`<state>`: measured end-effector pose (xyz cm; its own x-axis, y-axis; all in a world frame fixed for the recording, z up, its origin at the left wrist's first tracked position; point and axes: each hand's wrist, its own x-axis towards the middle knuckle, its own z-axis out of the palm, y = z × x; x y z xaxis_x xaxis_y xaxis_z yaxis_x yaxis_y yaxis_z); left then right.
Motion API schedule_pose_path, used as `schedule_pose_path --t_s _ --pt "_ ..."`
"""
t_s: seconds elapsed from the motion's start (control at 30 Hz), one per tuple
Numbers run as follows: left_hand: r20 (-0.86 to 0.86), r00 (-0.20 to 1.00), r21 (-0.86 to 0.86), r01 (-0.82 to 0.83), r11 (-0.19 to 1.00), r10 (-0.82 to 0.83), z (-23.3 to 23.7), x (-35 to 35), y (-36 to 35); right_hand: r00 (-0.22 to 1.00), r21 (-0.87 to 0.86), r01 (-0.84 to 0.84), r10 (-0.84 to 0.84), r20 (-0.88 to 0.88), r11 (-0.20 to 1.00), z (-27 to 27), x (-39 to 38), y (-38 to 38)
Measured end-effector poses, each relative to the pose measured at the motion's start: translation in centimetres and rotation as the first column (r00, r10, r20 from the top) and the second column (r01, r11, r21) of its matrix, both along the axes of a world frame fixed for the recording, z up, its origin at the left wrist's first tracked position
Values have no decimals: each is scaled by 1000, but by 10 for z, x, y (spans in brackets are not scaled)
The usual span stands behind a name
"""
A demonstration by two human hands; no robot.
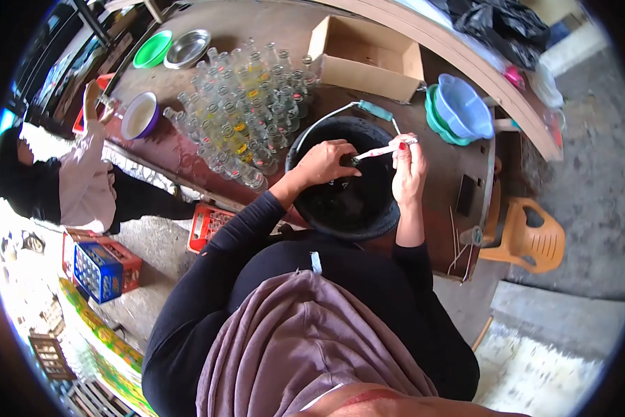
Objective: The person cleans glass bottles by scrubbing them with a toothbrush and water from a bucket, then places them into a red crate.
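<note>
A large black bucket (347,208) with a wire handle and a blue-green grip stands in front of me, dark liquid inside. Over its opening my left hand (326,163) is closed around what looks like a glass bottle (356,160), only its mouth end showing between the fingers. My right hand (408,170) is closed on a slim whitish-handled brush (383,151) at the bucket's right rim. The brush's tip meets the bottle mouth; its bristles are hidden. Many clear glass bottles (243,104) stand close together left of the bucket.
Behind the bucket sits an open cardboard box (375,59). Blue basins (464,108) are stacked at the right, near an orange chair (528,233). A purple-rimmed bowl (140,116) lies left, by another person (83,174). Crates (100,267) stand on the floor.
</note>
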<state>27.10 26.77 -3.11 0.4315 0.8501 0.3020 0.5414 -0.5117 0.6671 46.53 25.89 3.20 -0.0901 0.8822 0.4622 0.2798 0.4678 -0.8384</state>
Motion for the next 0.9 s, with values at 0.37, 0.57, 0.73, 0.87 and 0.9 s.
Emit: schedule_pose_path --t_s 0.37,0.57,0.73,0.87,0.9 --pt "-101 992 104 -70 992 80 5 -4 1 972 -5 228 -228 -61 974 12 19 -11" --pt "-35 967 38 -251 967 252 21 -21 -9 851 -191 91 23 525 977 -56 10 -30" --pt "-167 938 -4 -310 951 305 14 -30 -28 684 -357 283 74 726 890 -54 5 -41" --pt "-235 927 -6 -303 953 293 -3 -24 -35 672 -173 235 -31 740 956 -62 8 -56" --pt "-265 918 7 -302 953 293 -6 -24 -35 673 -171 234 -33 739 957 -56 7 -61"
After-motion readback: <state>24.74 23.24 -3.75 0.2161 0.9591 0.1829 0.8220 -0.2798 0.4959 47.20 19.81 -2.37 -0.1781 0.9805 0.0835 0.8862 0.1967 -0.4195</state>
